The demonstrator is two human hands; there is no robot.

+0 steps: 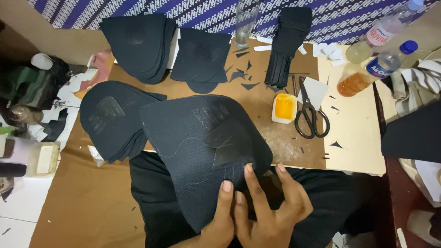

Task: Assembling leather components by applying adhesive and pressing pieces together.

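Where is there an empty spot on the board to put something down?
The pale board right of the scissors is mostly bare, with only tiny dark scraps. Another bare brown patch lies between the yellow glue tub and the dark fabric piece that both hands press. The back and left are crowded with fabric stacks and bottles.

Two clear plastic bottles lying at surface's far right corner: upper bottle [383, 32], pale yellowish liquid, red-and-white label [380, 33]; lower bottle [374, 71], blue cap, orange liquid, blue-and-white label [383, 65]. No signs, screens.
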